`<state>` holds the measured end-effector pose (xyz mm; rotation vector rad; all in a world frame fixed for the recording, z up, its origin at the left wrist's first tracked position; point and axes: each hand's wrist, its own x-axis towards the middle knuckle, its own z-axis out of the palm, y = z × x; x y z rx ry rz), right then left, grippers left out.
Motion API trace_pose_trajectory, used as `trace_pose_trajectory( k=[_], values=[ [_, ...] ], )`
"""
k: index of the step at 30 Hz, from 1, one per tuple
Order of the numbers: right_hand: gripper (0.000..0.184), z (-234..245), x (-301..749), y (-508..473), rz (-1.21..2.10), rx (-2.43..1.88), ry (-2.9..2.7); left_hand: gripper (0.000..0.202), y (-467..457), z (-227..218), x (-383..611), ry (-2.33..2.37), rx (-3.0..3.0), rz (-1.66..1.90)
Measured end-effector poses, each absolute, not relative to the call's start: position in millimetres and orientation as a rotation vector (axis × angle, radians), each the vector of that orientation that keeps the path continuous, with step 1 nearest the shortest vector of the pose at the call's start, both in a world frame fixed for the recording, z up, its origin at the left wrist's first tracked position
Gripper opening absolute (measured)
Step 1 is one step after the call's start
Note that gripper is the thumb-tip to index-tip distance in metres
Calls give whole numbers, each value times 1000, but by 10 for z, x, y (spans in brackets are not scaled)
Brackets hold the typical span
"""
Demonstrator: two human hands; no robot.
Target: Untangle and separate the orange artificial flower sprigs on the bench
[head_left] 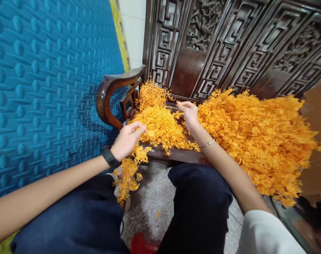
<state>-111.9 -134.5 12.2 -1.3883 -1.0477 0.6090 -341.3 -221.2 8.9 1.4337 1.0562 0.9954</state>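
My left hand point(127, 139), with a black wristband, is closed on a bunch of orange plastic sprigs point(128, 173) that hangs down past the bench edge toward my knee. My right hand point(189, 114), with a thin bracelet, reaches into the gap between two heaps, its fingers curled and pinching at sprigs of the smaller orange heap point(157, 123). A much larger orange heap point(258, 137) lies just right of that hand on the seat of the dark carved wooden bench point(176, 154).
The bench's curved armrest point(110, 91) and carved backrest point(229, 42) stand behind the heaps. A blue padded wall panel point(49, 84) fills the left. My dark-trousered legs are below, above a speckled floor point(152, 204) with a red object point(139, 243).
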Motion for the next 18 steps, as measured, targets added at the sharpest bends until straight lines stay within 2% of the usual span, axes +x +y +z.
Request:
trace_pose_trajectory(
  k=[3,9,12,15,18],
  values=[
    [14,-87,-988,-1216,580,-1600,-1155,15,-2201,81,-3482,1061,1456,877],
    [9,-292,-972,-1181,261,-1777,-1647,11,-2176,76,-3611,1066,1388,855],
    [8,-324,-961,-1201,293,-1882,-1715,11,-2171,52,-3648,1060,1360,852],
    [21,-300,-979,-1238,302,-1931,-1699,14,-2161,15,-3660,1048,1364,836],
    [21,-154,-1083,-1356,440,-1793,-1652,16,-2145,-8,-3652,1019,1385,837]
  ],
)
